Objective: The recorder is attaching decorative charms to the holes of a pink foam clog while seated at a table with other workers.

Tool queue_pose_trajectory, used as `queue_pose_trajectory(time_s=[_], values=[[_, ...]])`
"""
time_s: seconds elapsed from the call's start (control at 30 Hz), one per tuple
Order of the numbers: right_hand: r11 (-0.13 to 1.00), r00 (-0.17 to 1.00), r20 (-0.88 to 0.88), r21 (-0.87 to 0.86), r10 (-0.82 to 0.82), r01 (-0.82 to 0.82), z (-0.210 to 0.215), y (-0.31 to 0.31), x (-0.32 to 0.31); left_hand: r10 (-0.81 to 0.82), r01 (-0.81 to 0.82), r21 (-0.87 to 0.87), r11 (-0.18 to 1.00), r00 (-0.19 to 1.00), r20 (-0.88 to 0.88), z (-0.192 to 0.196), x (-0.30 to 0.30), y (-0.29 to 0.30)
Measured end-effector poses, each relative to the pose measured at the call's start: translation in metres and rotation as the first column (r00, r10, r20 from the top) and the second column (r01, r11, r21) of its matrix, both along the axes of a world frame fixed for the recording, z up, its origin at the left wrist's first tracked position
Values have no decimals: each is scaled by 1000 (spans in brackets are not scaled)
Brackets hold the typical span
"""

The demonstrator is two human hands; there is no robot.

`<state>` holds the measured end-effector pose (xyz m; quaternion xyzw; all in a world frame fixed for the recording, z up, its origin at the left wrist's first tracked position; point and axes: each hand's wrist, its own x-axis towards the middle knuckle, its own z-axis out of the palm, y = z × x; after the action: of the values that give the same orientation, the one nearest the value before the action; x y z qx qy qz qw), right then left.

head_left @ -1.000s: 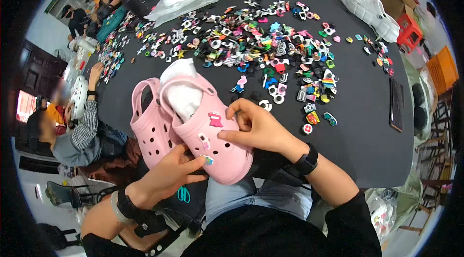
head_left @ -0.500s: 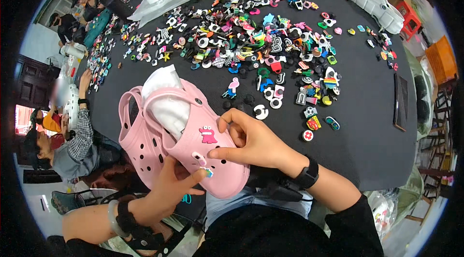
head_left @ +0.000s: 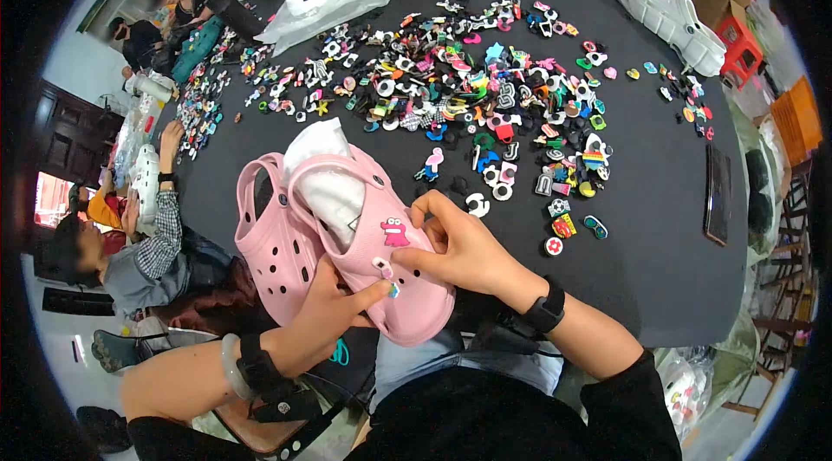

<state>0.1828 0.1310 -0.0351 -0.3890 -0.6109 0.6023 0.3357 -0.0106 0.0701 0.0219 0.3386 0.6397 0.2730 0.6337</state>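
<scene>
From the low left, the left hand (head_left: 319, 312), wrist up, fingers (head_left: 368, 295) spread apart. One fingertip between the back pink clog (head_left: 276, 246) and the front pink clog (head_left: 425, 309); another right by a little blue-green charm (head_left: 394, 291). Front clog under both hands, toe toward the lap (head_left: 406, 367), white stuffing (head_left: 334, 192) inside. On top, a pink monster charm (head_left: 396, 233). From the low right, the right hand (head_left: 461, 249), bent leftward, thumb and first finger apart on the same clog. Too hard to tell how tight, left or right. Beyond, bright charms (head_left: 472, 80) on the black worktop (head_left: 659, 270).
</scene>
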Motion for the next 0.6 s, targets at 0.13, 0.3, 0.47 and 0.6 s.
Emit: queue_pose_trajectory(time_s=[0.13,0.3,0.47,0.6], values=[[998,999,-3,47,-35,36,0,-3,-1,-34,33,-13,999,997,-64,5,1,2],[998,1000,-21,65,-20,21,-1,-5,3,-83,82,-58,995,997,-3,10,-13,-2],[988,999,-11,154,-33,34,7,-11,-1,-63,60,145,988,998,19,-1,-21,-29],[899,990,42,417,131,-137,19,-21,-1,73,80,669,739,978,-197,-29,-12,-44]])
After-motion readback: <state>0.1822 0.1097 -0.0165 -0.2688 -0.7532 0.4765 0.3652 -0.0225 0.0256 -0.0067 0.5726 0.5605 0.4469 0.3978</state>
